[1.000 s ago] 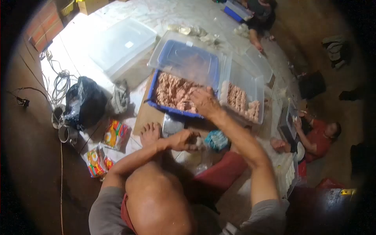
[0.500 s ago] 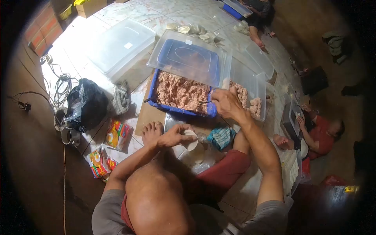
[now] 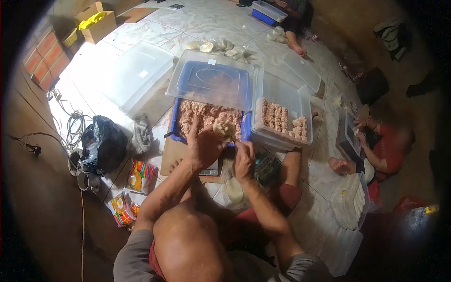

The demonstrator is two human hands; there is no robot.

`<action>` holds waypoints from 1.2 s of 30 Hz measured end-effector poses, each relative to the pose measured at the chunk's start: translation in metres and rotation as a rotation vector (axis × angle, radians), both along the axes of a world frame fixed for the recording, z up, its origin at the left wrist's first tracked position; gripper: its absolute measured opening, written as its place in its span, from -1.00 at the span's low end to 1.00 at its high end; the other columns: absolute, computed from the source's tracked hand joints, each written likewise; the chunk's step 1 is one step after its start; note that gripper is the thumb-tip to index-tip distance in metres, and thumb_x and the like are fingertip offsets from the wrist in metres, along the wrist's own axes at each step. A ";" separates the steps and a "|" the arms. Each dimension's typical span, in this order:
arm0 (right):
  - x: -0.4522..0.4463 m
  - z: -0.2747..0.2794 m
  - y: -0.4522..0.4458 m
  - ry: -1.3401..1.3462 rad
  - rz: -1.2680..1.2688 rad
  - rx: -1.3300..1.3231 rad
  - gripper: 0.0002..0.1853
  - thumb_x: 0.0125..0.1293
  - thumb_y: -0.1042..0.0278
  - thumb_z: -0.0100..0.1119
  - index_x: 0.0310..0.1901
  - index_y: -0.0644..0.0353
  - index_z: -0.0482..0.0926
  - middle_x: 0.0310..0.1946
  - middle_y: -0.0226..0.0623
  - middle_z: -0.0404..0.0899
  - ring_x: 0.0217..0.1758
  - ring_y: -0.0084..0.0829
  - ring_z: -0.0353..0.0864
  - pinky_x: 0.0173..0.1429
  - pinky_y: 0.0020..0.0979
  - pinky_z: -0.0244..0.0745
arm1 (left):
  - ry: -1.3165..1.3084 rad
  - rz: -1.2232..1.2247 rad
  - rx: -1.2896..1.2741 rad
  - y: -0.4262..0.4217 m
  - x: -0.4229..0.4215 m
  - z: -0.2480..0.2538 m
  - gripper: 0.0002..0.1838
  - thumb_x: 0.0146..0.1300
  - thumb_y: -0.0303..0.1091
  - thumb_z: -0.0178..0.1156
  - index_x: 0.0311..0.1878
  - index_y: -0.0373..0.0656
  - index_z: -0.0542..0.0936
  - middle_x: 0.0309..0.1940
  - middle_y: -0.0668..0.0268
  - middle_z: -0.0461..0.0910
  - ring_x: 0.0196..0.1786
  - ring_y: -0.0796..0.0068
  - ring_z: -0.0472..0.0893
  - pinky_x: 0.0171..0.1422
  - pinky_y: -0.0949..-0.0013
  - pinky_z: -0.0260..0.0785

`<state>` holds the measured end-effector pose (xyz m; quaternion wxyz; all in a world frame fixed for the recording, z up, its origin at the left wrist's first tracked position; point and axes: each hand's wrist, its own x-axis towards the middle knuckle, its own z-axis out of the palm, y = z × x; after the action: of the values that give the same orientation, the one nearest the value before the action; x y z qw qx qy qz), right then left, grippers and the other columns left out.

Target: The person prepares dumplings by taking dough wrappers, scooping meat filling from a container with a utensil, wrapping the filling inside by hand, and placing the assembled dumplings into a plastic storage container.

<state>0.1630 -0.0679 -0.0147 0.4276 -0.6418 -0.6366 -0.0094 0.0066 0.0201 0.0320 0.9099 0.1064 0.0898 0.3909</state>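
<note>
My left hand point(image 3: 204, 146) is raised in front of the blue bin, fingers partly stretched. It holds a pale round dough wrapper point(image 3: 223, 128) near its fingertips, with what looks like filling on it. My right hand point(image 3: 245, 160) is closed on a thin utensil point(image 3: 232, 138), its tip at the wrapper; its exact kind is too small to tell. Behind them, pinkish minced filling point(image 3: 202, 112) fills the blue bin point(image 3: 176, 134), which a translucent lid point(image 3: 213, 80) partly covers. Below my hands, more pale round wrappers point(image 3: 234, 190) lie in clear plastic.
To the right, a clear tub point(image 3: 282, 91) holds rows of shaped filling. A scale point(image 3: 209, 170) sits by my foot. At left are noodle packets point(image 3: 141, 176), a black bag point(image 3: 104, 138), a cloth point(image 3: 141, 134) and cables. Another person point(image 3: 392, 148) works at far right.
My left hand has risen with the wrapper to the bin's front edge. My right hand has drawn the utensil out of the filling and towards the wrapper. The view has shifted slightly.
</note>
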 end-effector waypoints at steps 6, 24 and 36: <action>-0.018 -0.014 -0.013 -0.104 0.080 0.069 -0.59 0.24 0.69 0.14 0.15 0.26 0.59 -0.07 -0.07 0.52 -0.07 -0.03 0.61 -0.03 -0.15 0.56 | -0.031 0.154 -0.135 -0.006 0.001 -0.003 0.07 0.32 0.49 -0.06 0.48 -0.40 0.22 0.39 -0.08 0.40 0.41 0.01 0.44 0.49 0.09 0.31; 0.053 0.123 0.084 -0.817 0.146 -1.031 -0.84 0.06 0.57 0.30 -0.28 0.30 0.75 -0.26 0.10 0.73 -0.12 0.03 0.78 -0.10 -0.04 0.67 | 0.319 -0.149 -0.378 -0.042 -0.048 -0.119 -0.55 0.47 0.10 0.06 -0.12 -0.16 0.56 -0.23 0.14 0.69 -0.20 0.23 0.68 -0.03 0.20 0.54; 0.084 0.054 0.083 0.028 0.390 -0.716 -0.83 0.30 0.37 0.20 -0.25 0.29 0.68 -0.41 -0.06 0.69 -0.34 -0.17 0.69 -0.17 -0.26 0.56 | 0.240 -0.254 -0.351 -0.039 -0.055 -0.069 -0.44 0.48 0.19 -0.01 0.07 -0.19 0.56 0.02 0.00 0.67 -0.07 0.14 0.71 0.14 0.18 0.55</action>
<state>0.2469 0.0154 0.0398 0.1795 -0.6174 -0.7034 0.3029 -0.0488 -0.0188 -0.0365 0.9391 0.0028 0.2495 0.2362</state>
